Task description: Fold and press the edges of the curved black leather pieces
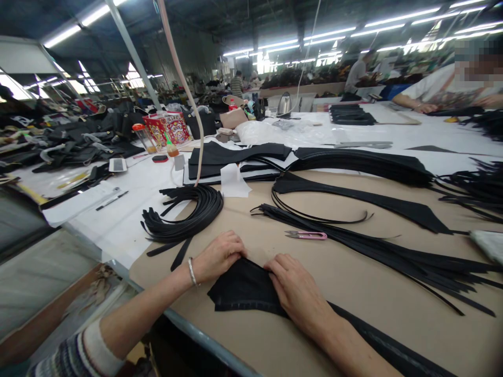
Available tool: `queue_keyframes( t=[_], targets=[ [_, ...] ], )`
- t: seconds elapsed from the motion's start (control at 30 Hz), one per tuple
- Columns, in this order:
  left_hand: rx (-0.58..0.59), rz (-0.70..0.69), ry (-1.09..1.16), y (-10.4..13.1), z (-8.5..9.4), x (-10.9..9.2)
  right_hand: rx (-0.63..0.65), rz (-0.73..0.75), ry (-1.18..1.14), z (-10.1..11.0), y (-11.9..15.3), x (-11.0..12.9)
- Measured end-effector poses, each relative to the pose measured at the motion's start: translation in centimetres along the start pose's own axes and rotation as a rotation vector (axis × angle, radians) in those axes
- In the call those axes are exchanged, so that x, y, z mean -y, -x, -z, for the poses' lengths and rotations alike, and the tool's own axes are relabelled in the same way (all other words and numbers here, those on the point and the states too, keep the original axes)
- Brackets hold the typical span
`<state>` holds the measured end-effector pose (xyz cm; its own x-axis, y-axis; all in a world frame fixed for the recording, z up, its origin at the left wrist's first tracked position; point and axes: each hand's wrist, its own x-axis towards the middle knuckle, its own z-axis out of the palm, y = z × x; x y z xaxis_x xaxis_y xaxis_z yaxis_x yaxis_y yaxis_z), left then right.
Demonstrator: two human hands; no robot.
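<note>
A black leather-like panel (245, 287) lies on the brown board (393, 314), its wide end toward me and a long tail running to the lower right. My left hand (222, 255) is closed, its fingertips pinching the panel's far edge at the left. My right hand (293, 285) grips that same edge further right, fingers bent over it and palm resting on the panel. The fingertips are partly hidden. Beyond my hands lie pink-handled thread snips (308, 235). A curved bundle of black strips (200, 212) is left of them, and a long strip bundle (353, 241) to the right.
Stacked black panels (361, 162) and a single panel (353, 196) lie further back. A hanging hose (188, 89) drops beside the strip bundle. A pen (112, 200), a red patterned box (167, 128) and a kettle (283, 104) stand beyond. A co-worker (448, 86) sits at the far right.
</note>
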<state>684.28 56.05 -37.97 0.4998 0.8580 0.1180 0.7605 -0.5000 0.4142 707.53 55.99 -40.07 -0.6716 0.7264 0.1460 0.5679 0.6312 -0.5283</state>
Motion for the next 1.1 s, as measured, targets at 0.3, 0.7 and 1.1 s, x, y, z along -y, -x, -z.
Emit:
queue_keyframes(
  t=[0.3, 0.7, 1.1],
  targets=[
    [-0.106, -0.233, -0.31, 1.6, -1.0, -0.4, -0.028, 0.175, 0.235, -0.7, 1.1, -0.3],
    [-0.129, -0.33, -0.604, 3.1, 0.4, 0.1, -0.09, 0.25, 0.427, -0.9, 1.2, -0.1],
    [-0.049, -0.166, -0.274, 2.0, -2.7, -3.2, -0.074, 0.297, 0.493, -0.2, 1.0, -0.6]
  ],
)
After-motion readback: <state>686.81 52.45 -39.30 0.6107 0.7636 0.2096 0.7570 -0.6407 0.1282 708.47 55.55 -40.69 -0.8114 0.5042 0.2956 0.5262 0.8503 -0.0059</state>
